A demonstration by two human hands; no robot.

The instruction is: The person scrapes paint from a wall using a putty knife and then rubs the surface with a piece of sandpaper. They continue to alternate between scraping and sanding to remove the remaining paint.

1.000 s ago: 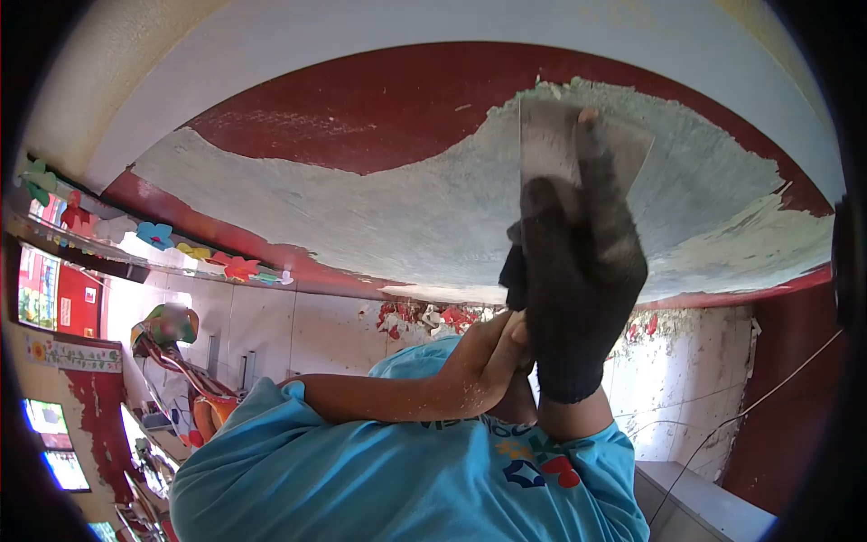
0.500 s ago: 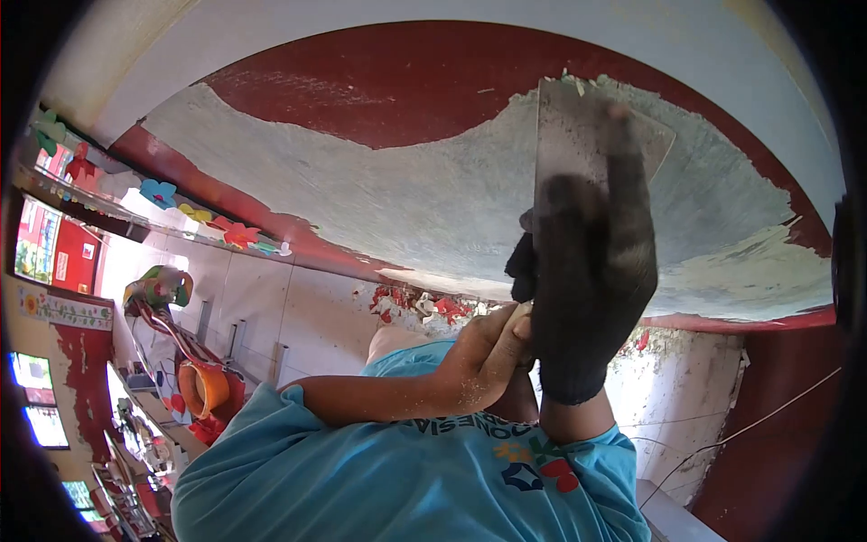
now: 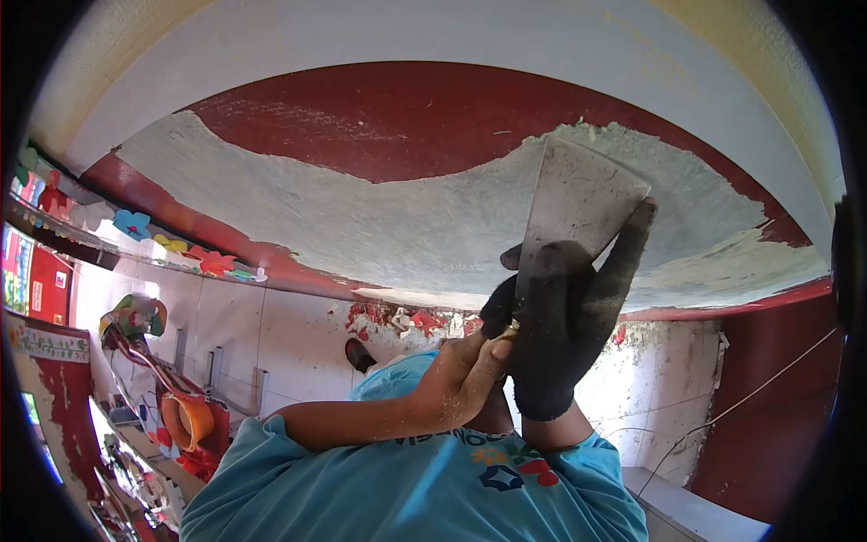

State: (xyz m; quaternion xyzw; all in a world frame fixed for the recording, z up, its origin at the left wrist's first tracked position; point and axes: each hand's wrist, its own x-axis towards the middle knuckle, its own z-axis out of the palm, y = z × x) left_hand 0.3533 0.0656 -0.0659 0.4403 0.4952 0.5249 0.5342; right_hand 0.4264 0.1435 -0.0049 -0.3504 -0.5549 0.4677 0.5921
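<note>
My left hand [image 3: 462, 378] is bare and closed around the handle end of a wide metal scraper [image 3: 582, 194]. My right hand [image 3: 560, 330], in a black glove, grips the scraper nearer the blade, with one finger stretched along the blade's right side. Dust and dark marks cover the blade. Its far edge lies over the grey scraped patch [image 3: 406, 221], close to the ragged border of the red paint [image 3: 361, 113]. Most of the handle is hidden by my hands.
A pale band [image 3: 433, 32] curves above the red paint. Paper flowers [image 3: 131, 224] hang at the left, above an orange container [image 3: 188, 423]. A cable [image 3: 722, 418] crosses the right side. Someone's shoe [image 3: 359, 352] shows below the wall's lower edge.
Both hands and the scraper sit lower and slightly left in view. The blade is more tilted, and the gloved finger is farther out from it. The surroundings have shifted with the camera.
</note>
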